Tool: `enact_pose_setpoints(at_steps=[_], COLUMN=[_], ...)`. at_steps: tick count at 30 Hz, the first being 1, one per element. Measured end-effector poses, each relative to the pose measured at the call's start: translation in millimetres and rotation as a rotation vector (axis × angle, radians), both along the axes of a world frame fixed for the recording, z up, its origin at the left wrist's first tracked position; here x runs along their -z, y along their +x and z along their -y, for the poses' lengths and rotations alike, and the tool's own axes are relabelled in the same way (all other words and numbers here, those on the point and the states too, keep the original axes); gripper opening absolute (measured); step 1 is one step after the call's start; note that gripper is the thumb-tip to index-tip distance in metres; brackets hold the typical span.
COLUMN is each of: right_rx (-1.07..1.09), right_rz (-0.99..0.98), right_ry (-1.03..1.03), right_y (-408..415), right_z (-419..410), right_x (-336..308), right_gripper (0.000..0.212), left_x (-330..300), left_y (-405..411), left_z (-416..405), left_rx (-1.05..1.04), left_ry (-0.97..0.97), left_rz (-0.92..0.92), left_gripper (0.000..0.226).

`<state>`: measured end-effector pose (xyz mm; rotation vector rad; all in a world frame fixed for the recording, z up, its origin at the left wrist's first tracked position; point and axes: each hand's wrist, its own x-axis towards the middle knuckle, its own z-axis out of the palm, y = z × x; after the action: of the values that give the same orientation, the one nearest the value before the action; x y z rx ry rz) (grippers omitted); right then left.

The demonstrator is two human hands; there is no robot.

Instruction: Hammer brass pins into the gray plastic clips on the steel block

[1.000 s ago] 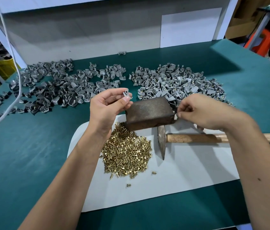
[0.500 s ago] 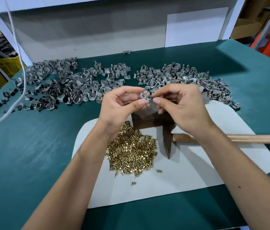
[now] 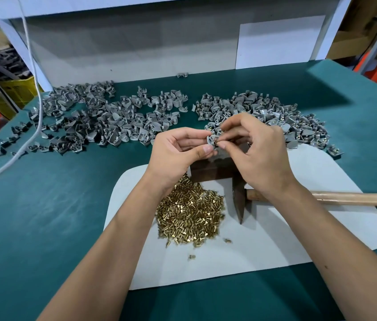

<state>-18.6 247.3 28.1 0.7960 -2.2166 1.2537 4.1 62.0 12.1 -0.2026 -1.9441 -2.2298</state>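
Head view: two hands pinch one clip.

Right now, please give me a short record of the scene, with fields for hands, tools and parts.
left hand: pinches a gray clip
right hand: pinches a brass pin at the clip
hammer: lying untouched on the white mat
steel block: below the hands
loose pins: heaped on the mat
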Motion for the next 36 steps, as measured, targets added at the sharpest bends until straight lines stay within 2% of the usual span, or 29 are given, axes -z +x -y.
enact_pose_setpoints(at_steps=[16, 26, 30, 36], right_rx=[0.03, 0.074, 0.032, -0.002], right_rz=[0.033, -0.004, 0.006, -0.023], right_ry=[-0.007, 0.034, -0.036, -0.024], right_y=[3, 5, 4, 2], right_z=[7, 10, 8, 2], right_x=[0, 3, 4, 6], right_gripper=[0.03, 0.021, 0.014, 0.019], left_x=[2, 2, 2, 2], left_y=[-1, 0, 0, -1], left_z=[-3, -10, -7, -4], left_rx=[-0.055, -0.087, -0.066, -0.031], left_ry=[-0.063, -0.06, -0.003, 0.074], left_rz=[-0.038, -0.027, -0.008, 0.013], left_gripper=[0.029, 0.027, 0.026, 0.035])
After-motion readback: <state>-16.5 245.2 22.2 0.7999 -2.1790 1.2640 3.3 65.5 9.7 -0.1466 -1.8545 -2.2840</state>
